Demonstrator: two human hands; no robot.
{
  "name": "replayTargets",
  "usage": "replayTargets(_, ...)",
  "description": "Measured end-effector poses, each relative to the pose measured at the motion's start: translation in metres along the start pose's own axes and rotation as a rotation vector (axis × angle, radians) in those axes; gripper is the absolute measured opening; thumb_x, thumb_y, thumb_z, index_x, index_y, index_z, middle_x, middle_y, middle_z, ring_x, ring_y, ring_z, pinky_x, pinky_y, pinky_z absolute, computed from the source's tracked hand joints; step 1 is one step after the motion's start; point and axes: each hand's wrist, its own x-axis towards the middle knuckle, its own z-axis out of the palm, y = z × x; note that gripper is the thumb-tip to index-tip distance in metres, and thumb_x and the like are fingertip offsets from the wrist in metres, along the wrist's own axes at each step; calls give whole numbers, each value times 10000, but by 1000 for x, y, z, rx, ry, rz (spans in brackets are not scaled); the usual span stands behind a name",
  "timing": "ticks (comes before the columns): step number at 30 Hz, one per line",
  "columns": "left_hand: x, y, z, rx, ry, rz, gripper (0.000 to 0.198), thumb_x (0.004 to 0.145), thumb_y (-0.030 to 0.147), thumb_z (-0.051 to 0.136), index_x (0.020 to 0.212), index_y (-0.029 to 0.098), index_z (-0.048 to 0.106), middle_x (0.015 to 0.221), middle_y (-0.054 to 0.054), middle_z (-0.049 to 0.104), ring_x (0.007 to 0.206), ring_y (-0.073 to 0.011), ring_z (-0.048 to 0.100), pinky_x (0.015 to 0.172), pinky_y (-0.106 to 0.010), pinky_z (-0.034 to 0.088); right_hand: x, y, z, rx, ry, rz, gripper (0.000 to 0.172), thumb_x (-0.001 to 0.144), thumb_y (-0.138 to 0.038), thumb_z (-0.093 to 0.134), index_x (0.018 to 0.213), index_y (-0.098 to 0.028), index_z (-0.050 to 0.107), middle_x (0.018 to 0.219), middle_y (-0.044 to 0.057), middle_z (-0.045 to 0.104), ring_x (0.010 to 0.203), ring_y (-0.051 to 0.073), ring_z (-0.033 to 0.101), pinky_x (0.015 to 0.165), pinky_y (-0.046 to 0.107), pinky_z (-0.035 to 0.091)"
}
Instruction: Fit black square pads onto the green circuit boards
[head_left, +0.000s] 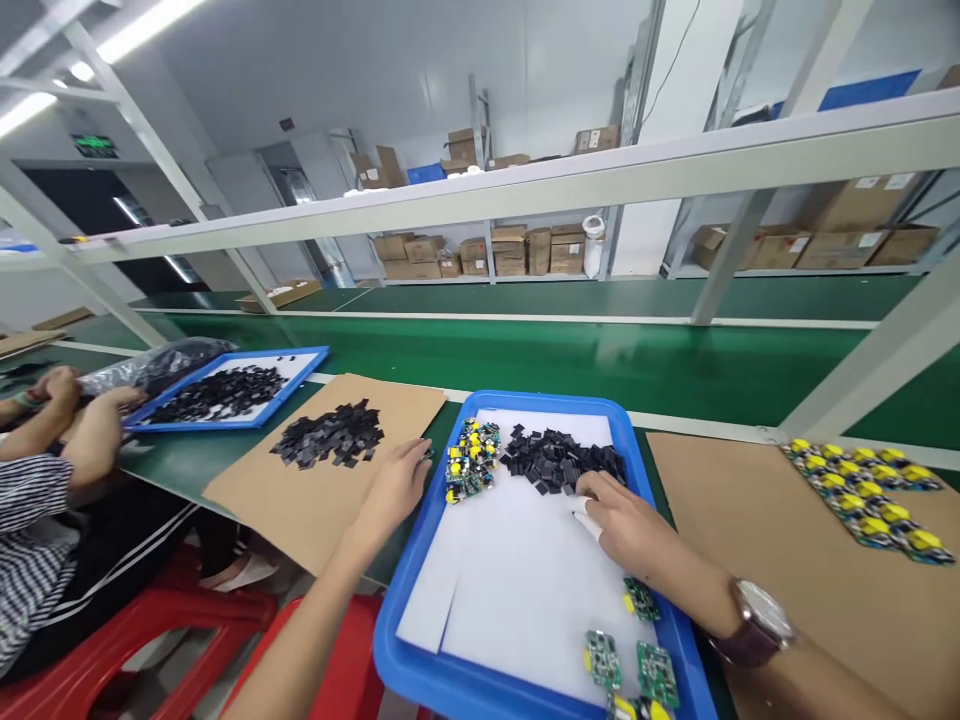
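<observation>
My left hand (409, 477) is beside the left rim of the blue tray (420, 545), fingers closed on what looks like a small green circuit board (429, 453), mostly hidden. Over the tray, my right hand (619, 515) holds a white pen-shaped tool (587, 520) with a dark tip. Its fingertips are bent at the near edge of a heap of flat black pieces (551, 458); whether they pinch one is hidden. Circuit boards with yellow parts (472, 460) lie in the tray's far left corner. Several more green boards (602, 657) lie at its near right.
Cardboard at left carries another black heap (330, 435). Rows of yellow-topped boards (870, 495) sit on the right-hand cardboard (720, 510). Farther left, a co-worker's hands (105, 405) are near another blue tray (232, 390). A white shelf beam (480, 200) crosses ahead.
</observation>
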Motion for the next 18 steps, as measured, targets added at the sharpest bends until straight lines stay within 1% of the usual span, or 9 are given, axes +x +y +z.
replayTargets(2, 10, -24, 5, 30, 26, -36, 257, 1030, 321, 616, 1229, 172, 680, 1214, -108, 719, 1048, -245, 721, 915, -454, 614, -6, -6, -4, 49, 17, -36, 439, 688, 137, 429, 848, -164, 706, 1140, 110, 690, 1060, 245, 656, 918, 365, 572)
replayTargets(4, 12, -37, 12, 54, 55, -68, 255, 1000, 346, 674, 1175, 160, 681, 1168, -85, 718, 997, -227, 717, 887, -445, 610, -17, -12, -9, 139, 63, -60, 480, 681, 119, 417, 928, -166, 715, 1155, 104, 697, 1074, 231, 669, 927, 351, 590)
replayTargets(6, 7, -38, 16, 72, 104, -97, 208, 1020, 332, 637, 1110, 151, 686, 1100, -74, 723, 981, -225, 713, 899, -455, 598, -31, -18, -15, 262, 142, -62, 489, 684, 100, 408, 950, -172, 715, 1130, 111, 699, 1049, 236, 680, 900, 359, 605)
replayTargets(9, -6, -26, 13, 75, 152, -92, 238, 1068, 265, 479, 1110, 165, 690, 1109, -100, 729, 1074, -251, 701, 983, -473, 567, -54, -24, -26, 405, 266, -33, 449, 780, 52, 448, 1033, -204, 716, 1098, 105, 702, 992, 234, 696, 827, 336, 614)
replayTargets(11, -12, -17, 10, 72, 119, -55, 289, 1055, 239, 439, 1187, 196, 692, 1231, -123, 714, 1191, -272, 665, 1061, -479, 533, -67, -28, -31, 428, 322, 12, 392, 872, -21, 520, 1148, -237, 693, 1121, 92, 713, 968, 227, 717, 795, 305, 616)
replayTargets(13, -14, -14, 8, 78, 54, -25, 318, 1019, 222, 480, 1258, 210, 688, 1348, -137, 679, 1282, -308, 619, 1113, -522, 497, -76, -33, -33, 424, 351, 77, 342, 928, -97, 575, 1209, -271, 662, 1133, 71, 729, 936, 217, 738, 780, 284, 620)
replayTargets(14, -12, -16, 9, 82, 18, -18, 322, 997, 211, 511, 1260, 207, 696, 1365, -145, 675, 1294, -325, 613, 1115, -544, 494, -80, -35, -33, 420, 361, 102, 317, 942, -128, 590, 1211, -283, 657, 1126, 62, 737, 918, 216, 747, 776, 280, 623)
replayTargets(16, -7, -26, 12, 84, -61, -4, 278, 964, 199, 578, 1196, 197, 730, 1293, -143, 719, 1227, -321, 661, 1070, -535, 536, -87, -39, -30, 424, 370, 113, 274, 955, -159, 594, 1184, -291, 665, 1095, 57, 746, 893, 222, 756, 769, 284, 629)
replayTargets(18, -1, -38, 14, 83, -119, 4, 198, 960, 236, 648, 1127, 185, 739, 1159, -109, 763, 1095, -272, 721, 993, -483, 585, -95, -42, -28, 436, 373, 93, 285, 952, -148, 584, 1183, -290, 670, 1099, 67, 741, 908, 234, 758, 786, 296, 633)
